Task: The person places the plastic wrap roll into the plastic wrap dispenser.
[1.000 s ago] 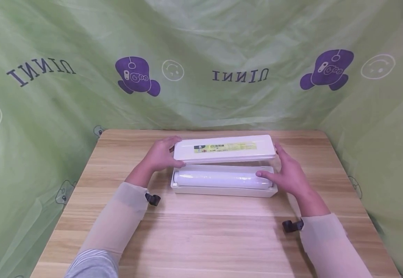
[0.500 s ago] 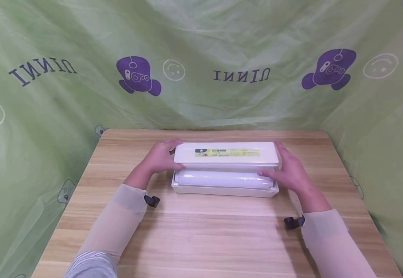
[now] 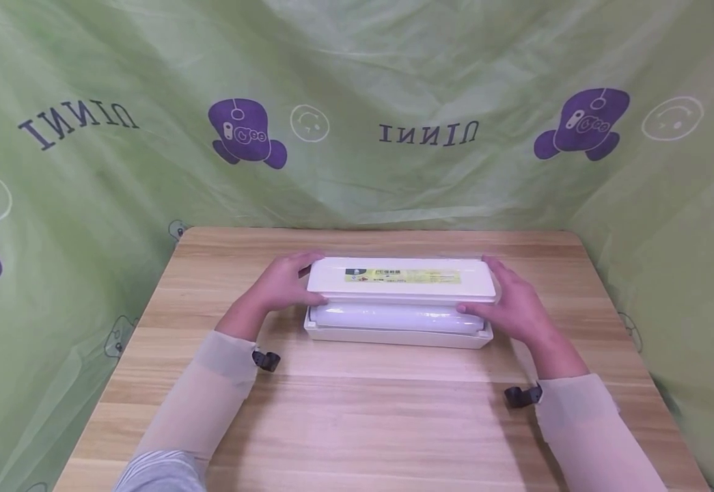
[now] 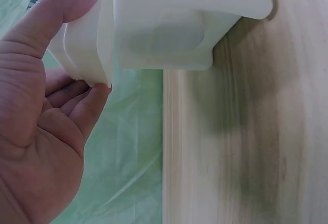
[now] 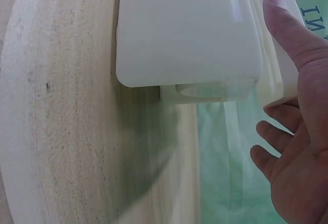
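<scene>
A long white box rests on the wooden table with a roll of plastic wrap lying in it. Over its back part sits the white lid, which bears a yellow label. The roll's front still shows below the lid's front edge. My left hand grips the lid's left end, thumb on the front side and fingers behind. At the right end my right hand holds the lid between thumb and index finger, other fingers spread loosely. Both wrist views show a narrow gap between lid and box.
The wooden table extends toward me in front of the box. A green curtain with purple figures hangs behind and at both sides. Small black cameras are strapped to my wrists.
The lid, earlier raised and tilted with its right end higher, has come down toward the box and levelled out. Both hands have moved down slightly with it; the box has stayed in place.
</scene>
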The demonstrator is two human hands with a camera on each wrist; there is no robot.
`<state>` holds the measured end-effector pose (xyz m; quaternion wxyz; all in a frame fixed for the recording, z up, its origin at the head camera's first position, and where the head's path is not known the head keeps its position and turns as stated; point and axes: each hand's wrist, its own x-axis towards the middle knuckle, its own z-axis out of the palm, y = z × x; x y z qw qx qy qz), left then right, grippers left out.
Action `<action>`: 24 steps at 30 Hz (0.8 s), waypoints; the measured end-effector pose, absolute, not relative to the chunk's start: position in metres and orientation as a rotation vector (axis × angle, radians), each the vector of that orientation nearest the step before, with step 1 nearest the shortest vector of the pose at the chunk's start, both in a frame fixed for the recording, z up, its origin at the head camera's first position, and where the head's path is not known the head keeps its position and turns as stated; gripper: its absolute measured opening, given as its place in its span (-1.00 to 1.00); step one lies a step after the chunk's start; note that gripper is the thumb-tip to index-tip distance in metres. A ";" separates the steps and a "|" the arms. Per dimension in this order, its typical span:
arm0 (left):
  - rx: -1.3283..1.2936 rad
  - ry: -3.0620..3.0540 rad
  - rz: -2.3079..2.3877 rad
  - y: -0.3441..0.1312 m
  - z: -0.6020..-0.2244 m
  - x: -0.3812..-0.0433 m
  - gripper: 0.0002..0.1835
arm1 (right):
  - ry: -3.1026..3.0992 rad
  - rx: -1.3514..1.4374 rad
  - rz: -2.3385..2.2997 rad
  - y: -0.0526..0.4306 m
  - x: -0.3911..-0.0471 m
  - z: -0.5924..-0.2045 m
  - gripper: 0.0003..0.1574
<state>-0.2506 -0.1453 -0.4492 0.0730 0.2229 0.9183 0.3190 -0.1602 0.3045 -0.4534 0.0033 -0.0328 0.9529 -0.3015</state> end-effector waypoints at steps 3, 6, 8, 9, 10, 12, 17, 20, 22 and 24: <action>0.678 2.754 0.964 -0.147 -0.449 -0.249 0.09 | 2.991 -0.108 -0.928 0.304 -0.159 -0.453 0.56; 0.692 2.755 0.966 -0.149 -0.449 -0.247 0.09 | 2.998 -0.117 -0.928 0.304 -0.157 -0.452 0.55; 0.693 2.757 0.961 -0.150 -0.449 -0.246 0.09 | 3.003 -0.123 -0.929 0.304 -0.156 -0.452 0.54; 0.694 2.756 0.960 -0.150 -0.449 -0.245 0.10 | 3.001 -0.125 -0.931 0.304 -0.155 -0.452 0.54; 0.691 2.756 0.958 -0.150 -0.449 -0.244 0.11 | 2.998 -0.124 -0.931 0.304 -0.154 -0.452 0.53; 0.684 2.755 0.952 -0.151 -0.449 -0.242 0.12 | 2.989 -0.121 -0.924 0.304 -0.153 -0.452 0.53; 0.675 2.741 0.969 -0.152 -0.448 -0.237 0.11 | 2.966 -0.100 -0.891 0.305 -0.148 -0.452 0.56; 0.685 2.724 1.000 -0.152 -0.448 -0.235 0.08 | 2.955 -0.089 -0.879 0.306 -0.146 -0.452 0.56; 0.693 2.717 1.005 -0.152 -0.449 -0.234 0.08 | 2.945 -0.086 -0.875 0.306 -0.145 -0.453 0.56; 0.703 2.716 0.999 -0.153 -0.450 -0.233 0.08 | 2.942 -0.093 -0.877 0.306 -0.144 -0.452 0.56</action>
